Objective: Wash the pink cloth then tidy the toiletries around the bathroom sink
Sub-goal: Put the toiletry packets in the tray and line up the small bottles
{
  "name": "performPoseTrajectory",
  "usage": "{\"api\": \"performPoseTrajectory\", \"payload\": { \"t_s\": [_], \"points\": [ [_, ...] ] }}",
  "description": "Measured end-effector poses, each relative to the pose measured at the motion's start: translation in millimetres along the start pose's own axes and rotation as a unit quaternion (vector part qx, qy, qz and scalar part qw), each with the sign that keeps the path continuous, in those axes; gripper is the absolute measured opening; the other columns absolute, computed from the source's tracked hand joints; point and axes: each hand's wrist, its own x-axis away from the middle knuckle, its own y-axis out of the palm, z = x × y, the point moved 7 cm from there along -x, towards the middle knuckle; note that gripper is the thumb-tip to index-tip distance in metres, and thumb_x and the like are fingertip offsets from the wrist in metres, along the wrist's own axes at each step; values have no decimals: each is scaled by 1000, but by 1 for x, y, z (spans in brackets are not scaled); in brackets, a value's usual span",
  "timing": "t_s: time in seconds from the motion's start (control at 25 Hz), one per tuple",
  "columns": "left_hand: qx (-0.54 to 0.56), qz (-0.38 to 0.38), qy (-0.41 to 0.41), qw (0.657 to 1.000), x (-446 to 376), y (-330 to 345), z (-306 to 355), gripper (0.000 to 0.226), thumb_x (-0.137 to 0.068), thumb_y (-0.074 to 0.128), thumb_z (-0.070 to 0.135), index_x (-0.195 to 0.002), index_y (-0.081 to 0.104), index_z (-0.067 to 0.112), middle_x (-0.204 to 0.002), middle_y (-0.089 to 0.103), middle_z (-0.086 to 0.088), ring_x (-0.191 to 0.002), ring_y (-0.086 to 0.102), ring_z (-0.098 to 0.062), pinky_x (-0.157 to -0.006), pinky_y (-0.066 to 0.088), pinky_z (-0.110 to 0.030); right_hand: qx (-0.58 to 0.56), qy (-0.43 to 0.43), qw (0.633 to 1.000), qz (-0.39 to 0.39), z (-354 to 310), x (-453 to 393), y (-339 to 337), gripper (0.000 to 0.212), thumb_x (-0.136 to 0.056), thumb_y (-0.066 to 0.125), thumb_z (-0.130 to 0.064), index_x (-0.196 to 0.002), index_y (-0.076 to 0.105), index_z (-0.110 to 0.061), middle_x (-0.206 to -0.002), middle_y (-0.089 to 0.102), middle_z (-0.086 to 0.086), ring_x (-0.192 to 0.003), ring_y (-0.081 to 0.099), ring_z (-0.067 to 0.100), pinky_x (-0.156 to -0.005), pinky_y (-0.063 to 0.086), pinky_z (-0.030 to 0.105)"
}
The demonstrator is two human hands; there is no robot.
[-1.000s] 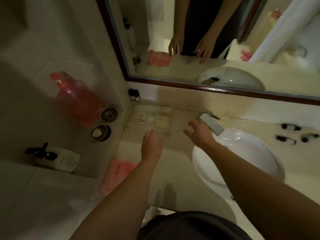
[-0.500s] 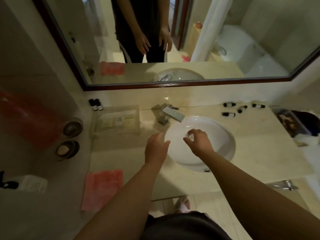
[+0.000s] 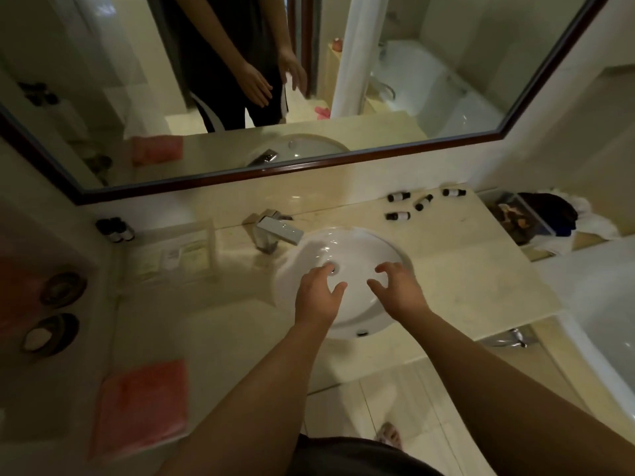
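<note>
Pink cloth [image 3: 144, 407]: one, folded flat on the counter [image 3: 464, 280] at lower left of frame, untouched; I judge it soft, light and limp, heavier and clingy once wet, best pinched at a near corner or gathered from the middle. Counter: one, pale stone, running across the centre. Sink [image 3: 343, 249]: one white round basin, mid-frame, with one square tap [image 3: 280, 231] at its upper left. Clear tray [image 3: 178, 252]: one, left of the tap, holding flat packets I cannot count. Small dark-capped bottles: four lying scattered at upper right [image 3: 417, 202], two standing at left [image 3: 118, 230]. Round dishes [image 3: 56, 309]: two, far left. My left hand [image 3: 318, 297] and right hand [image 3: 398, 290]: both over the basin, fingers spread and loosely bent, holding nothing.
</note>
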Motion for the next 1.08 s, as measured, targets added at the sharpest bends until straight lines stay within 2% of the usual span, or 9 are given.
{"api": "performPoseTrajectory", "payload": {
  "t_s": [0.24,0.44,0.88,1.08],
  "points": [
    [-59,-9,-9,998,-11,78,55,43,-90,57,33,-131,53,18,-134,53,-4,-126,43,-23,-105,35,-33,12,6,1000,4,121,-20,-67,40,-91,58,-35,-124,55,-13,-129,55,7,-125,40,25,-100,37,36],
    [-80,-8,-35,996,-7,134,91,47,-91,59,35,-133,52,15,-136,52,-6,-129,41,-23,-104,35,-33,-9,25,1000,-7,189,-26,-80,38,-91,58,-32,-123,56,-12,-128,56,9,-123,41,25,-100,35,34],
    [-61,-32,-74,995,-71,164,109,46,-93,56,37,-135,48,20,-139,47,-2,-130,41,-20,-106,36,-34,-29,42,999,-9,206,-95,-99,35,-92,57,-33,-121,56,-13,-126,55,7,-123,41,23,-99,35,33],
    [-72,-41,-16,996,-133,163,134,46,-92,57,34,-134,48,18,-137,49,-2,-130,39,-19,-104,32,-29,13,55,998,12,206,-145,-114,37,-93,56,-35,-123,55,-13,-126,55,8,-120,42,24,-95,39,35]
  ]
}}
